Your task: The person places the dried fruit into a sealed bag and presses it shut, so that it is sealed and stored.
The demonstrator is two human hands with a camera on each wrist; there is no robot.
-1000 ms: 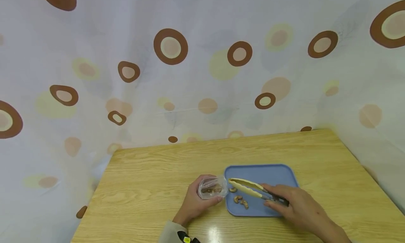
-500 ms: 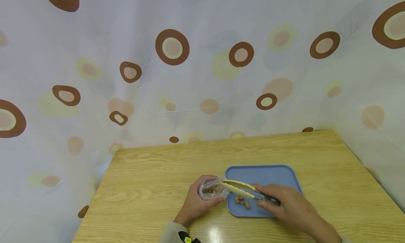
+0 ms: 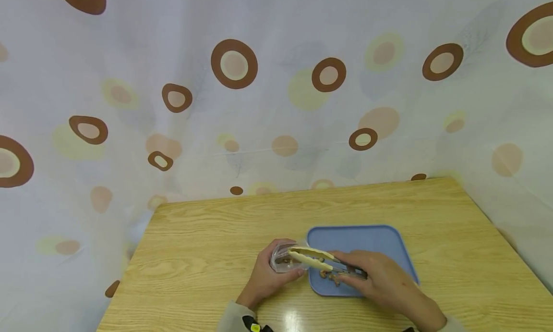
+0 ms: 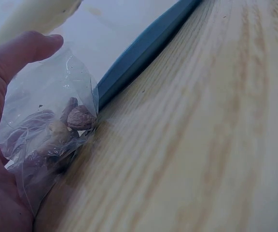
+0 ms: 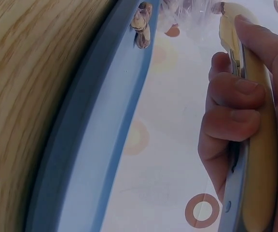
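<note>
Right hand (image 3: 376,276): fingers and thumb wrapped round the tongs (image 3: 308,261); pale tips at the mouth of the clear plastic bag (image 3: 278,263). What the tips hold, if anything, cannot be told. Left hand (image 3: 267,270): curled round the bag, thumb on the near side. Nuts in the bag (image 4: 81,118) show through the film. Loose nuts (image 3: 323,274) lie on the blue tray (image 3: 358,238), near its left edge. Tray on wooden table (image 3: 216,250); spotted cloth (image 3: 259,116) behind.
</note>
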